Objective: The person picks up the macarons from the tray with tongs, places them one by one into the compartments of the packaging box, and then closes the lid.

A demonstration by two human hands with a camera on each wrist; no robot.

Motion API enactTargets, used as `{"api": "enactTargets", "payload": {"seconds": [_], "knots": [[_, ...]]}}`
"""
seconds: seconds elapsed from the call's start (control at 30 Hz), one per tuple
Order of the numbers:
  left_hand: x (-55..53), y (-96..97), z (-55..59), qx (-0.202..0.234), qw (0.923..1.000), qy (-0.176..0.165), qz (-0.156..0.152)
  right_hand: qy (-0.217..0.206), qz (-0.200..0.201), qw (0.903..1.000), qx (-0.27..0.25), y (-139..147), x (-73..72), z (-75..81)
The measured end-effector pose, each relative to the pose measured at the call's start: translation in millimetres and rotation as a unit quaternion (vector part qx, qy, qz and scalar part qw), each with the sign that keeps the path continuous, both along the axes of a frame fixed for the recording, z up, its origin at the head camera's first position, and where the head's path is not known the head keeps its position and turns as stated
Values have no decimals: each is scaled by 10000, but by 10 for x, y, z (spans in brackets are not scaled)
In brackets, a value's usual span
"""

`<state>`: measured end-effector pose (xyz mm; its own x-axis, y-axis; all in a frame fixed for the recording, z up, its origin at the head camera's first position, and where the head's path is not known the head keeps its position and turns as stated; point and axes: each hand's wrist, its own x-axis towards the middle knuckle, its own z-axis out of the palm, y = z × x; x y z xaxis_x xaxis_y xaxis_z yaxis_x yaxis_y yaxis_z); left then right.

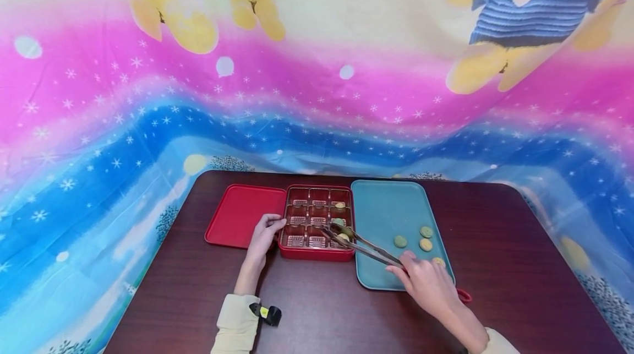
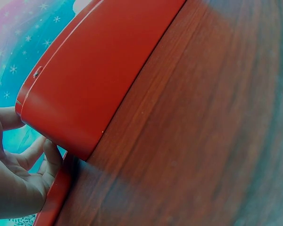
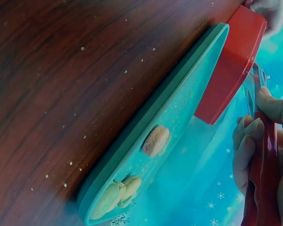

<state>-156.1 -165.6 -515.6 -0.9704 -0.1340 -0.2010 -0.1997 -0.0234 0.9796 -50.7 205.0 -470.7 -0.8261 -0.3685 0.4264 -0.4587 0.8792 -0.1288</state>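
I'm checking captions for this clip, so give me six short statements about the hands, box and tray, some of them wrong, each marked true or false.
1. The right hand holds the tongs. True.
2. The left hand touches the red box. True.
3. The box is covered. False: the red lid lies flat to its left.
4. The teal tray is right of the box. True.
5. Nothing lies on the tray. False: several macarons lie there.
6. The box's left column is full. False: the box's macarons show only in its right column.
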Motion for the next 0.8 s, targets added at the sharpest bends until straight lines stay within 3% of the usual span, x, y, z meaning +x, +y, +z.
{"api": "enactTargets", "payload": {"seconds": [0.17,0.3,0.4,0.63,0.8], "knots": [[0,2,4,-8,10000,-8,-51,82,-301,9979,-572,67,-29,42],[-3,-2,4,-14,10000,-22,-50,-31,-870,9905,-1067,210,-52,145],[-9,-4,0,-25,10000,-32,-8,-305,-1216,9862,-1082,335,-50,203],[-14,-4,-9,-64,10000,-62,37,-644,-1467,9810,-1098,554,-31,207],[-18,-7,5,-68,10000,-62,29,-719,-1533,9834,-656,730,16,154]]}}
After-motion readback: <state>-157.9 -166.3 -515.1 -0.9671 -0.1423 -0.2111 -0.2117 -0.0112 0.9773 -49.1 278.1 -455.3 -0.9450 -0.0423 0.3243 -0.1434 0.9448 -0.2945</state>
